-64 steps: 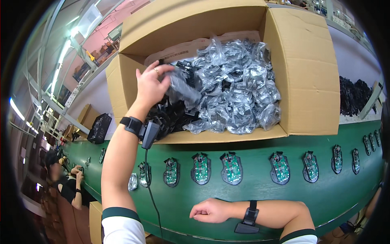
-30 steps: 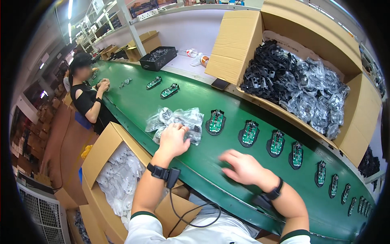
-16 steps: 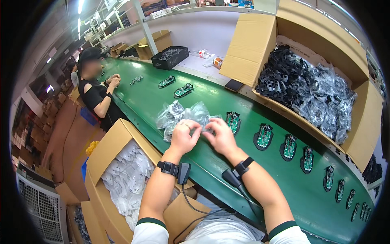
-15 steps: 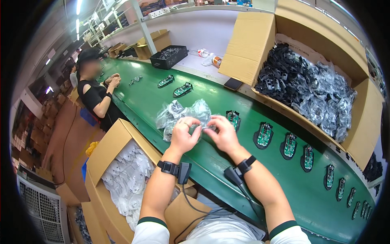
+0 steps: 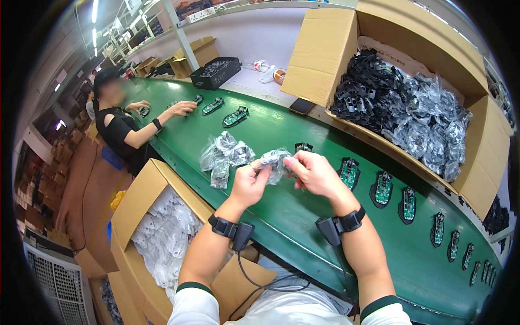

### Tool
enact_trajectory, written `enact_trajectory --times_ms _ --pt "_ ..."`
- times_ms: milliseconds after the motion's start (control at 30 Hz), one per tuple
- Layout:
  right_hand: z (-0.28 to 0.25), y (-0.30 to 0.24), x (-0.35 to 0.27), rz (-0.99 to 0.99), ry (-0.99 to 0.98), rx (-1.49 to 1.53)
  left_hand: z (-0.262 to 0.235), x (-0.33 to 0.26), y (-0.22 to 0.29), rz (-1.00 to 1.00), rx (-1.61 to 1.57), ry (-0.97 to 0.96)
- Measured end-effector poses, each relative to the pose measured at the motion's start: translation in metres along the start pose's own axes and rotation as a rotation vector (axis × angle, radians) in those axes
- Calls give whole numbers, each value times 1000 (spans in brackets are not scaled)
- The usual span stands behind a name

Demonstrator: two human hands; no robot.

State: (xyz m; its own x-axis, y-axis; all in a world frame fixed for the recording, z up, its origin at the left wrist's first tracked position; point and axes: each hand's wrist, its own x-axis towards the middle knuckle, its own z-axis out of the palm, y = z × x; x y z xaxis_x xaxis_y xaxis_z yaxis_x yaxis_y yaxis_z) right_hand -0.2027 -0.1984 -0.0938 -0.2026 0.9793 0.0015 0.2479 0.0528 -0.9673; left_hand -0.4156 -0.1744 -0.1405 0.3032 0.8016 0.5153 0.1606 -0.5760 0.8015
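Since half a second ago, both hands have held their position over the green belt (image 5: 303, 211); the grip on the clear bag (image 5: 272, 160) has shifted only slightly, and the co-worker (image 5: 122, 122) at the far left has reached an arm out to the boards there. The left hand (image 5: 249, 184) pinches the bag's left end with closed fingers; the right hand (image 5: 314, 173) grips its right end, fingers curled shut around the plastic. The bag sits between the two hands, raised just above the belt. Its contents are too crumpled to identify. Just beside it, to the left, a small heap of like bags (image 5: 223, 156) lies on the belt, unopened as far as can be seen. A row of green boards (image 5: 383, 188) in black shells runs along the belt to the right. Judged progress: early stage. One bag is in hand and appears not yet opened; the heap and the large box of bagged parts (image 5: 428, 124) behind the belt remain to be worked. A box of white bags (image 5: 162, 238) stands below the belt.
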Motion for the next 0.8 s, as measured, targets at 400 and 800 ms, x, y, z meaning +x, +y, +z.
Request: enact_trajectory --times_ms 400,800 --pt "-35 18 -5 -41 -187 247 -5 -7 2 -91 -347 20" --pt "-30 15 -15 -389 215 -289 -13 -4 1 178 -80 45"
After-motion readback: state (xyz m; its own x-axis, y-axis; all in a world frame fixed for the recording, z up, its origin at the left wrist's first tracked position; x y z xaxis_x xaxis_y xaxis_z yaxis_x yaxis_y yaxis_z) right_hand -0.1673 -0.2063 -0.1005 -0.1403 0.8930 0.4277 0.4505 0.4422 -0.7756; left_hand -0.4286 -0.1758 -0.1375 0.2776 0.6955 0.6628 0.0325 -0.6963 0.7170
